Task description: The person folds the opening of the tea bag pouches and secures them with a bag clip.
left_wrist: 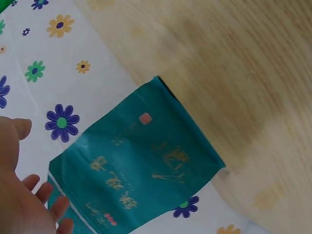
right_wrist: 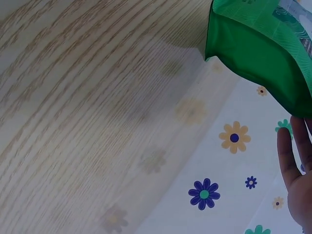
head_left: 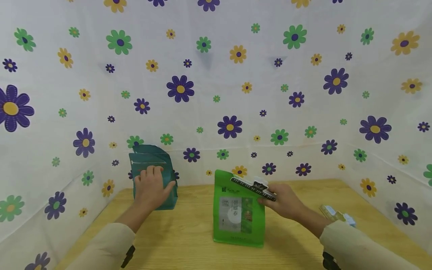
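On the table (head_left: 192,225), the right hand (head_left: 285,200) pinches a clip (head_left: 249,186) atop the green bag (head_left: 237,215) and the loose, empty left hand (head_left: 150,188) is by the teal bag (left_wrist: 136,156), both likely light, soft, best held up top

A small screened booth is shown; whether it is set up in a home, an office or a workshop cannot be told. The worktop (head_left: 189,228) is enclosed at the back and on both sides by white cloth (head_left: 216,116), printed all over with purple, yellow and green flowers (head_left: 180,89). Creases and corner folds are seen in the cloth, and the room beyond is hidden by it. The worktop is finished in pale wood grain, in which flowers are faintly mirrored. A household note is lent by the printed teal bag (head_left: 167,203) and green bag (head_left: 236,235).
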`<state>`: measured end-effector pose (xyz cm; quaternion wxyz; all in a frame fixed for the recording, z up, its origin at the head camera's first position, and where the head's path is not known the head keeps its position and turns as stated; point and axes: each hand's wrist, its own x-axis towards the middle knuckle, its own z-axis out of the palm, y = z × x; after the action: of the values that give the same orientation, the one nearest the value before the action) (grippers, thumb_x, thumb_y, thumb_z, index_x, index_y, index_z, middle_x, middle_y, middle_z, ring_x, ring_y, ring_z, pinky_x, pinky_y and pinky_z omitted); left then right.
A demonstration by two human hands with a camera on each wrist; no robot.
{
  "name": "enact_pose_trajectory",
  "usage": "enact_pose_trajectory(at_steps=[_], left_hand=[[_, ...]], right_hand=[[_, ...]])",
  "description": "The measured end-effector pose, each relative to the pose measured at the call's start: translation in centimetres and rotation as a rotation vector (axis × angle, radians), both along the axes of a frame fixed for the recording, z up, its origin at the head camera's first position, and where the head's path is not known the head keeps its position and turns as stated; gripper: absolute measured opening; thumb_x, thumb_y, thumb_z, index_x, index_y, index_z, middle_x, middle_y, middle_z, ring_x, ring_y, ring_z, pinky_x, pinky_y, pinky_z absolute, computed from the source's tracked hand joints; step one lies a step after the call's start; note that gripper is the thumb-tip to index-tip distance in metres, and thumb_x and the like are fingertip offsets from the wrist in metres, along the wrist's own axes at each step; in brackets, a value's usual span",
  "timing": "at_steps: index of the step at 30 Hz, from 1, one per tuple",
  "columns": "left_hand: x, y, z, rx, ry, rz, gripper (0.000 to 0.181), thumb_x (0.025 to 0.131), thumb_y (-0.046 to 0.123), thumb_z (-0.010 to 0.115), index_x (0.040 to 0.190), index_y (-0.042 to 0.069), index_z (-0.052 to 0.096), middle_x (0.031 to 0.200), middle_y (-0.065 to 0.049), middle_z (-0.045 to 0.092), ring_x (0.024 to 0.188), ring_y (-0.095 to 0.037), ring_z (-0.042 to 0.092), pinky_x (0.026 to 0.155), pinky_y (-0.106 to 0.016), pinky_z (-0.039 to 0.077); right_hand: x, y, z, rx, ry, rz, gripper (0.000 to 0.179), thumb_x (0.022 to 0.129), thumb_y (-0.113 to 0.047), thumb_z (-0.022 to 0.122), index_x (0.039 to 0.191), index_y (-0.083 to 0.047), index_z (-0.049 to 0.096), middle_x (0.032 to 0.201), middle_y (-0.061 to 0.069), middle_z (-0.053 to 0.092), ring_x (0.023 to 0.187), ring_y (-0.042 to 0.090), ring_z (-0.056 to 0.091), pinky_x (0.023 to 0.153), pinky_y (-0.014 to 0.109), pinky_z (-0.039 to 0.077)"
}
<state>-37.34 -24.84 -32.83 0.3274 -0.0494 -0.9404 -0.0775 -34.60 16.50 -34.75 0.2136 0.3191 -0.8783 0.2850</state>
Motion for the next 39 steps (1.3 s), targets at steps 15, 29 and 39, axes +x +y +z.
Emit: enact_pose_trajectory(at_steps=[15,29,39], left_hand=[[-1.6,-1.7,-2.0,0.201,-0.158,0.203,0.120,0.081,0.060,0.073,0.151,-0.014,0.008,0.146,-0.043,0.019,0.127,-0.064,0.031,0.095,-0.078,0.030],[-3.6,-2.8,-3.9,0.416,-0.329,0.261,0.144,0.076,0.070,0.071,0.149,-0.009,-0.024,0.154,-0.043,-0.007,0.133,-0.068,0.021,0.096,-0.085,0.023],[-4.8,-3.0,-4.1,0.469,-0.359,0.273,0.151,0.071,0.078,0.069,0.148,-0.007,-0.027,0.155,-0.043,-0.009,0.139,-0.066,0.012,0.098,-0.086,0.016]], right_hand=[[-0.9,4.4,-0.3,0.001,-0.010,-0.158,0.027,0.087,-0.014,0.077,0.105,0.004,0.070,0.094,0.014,0.075,0.065,0.008,0.052,0.055,0.023,0.041],[-0.6,8.4,0.1,0.059,-0.007,-0.365,0.023,0.087,-0.014,0.073,0.095,0.007,0.067,0.075,0.011,0.069,0.052,0.011,0.047,0.046,0.024,0.038],[0.1,10.3,0.2,0.096,-0.023,-0.478,0.020,0.089,-0.015,0.068,0.089,0.004,0.063,0.068,0.005,0.061,0.052,0.014,0.047,0.046,0.028,0.039]])
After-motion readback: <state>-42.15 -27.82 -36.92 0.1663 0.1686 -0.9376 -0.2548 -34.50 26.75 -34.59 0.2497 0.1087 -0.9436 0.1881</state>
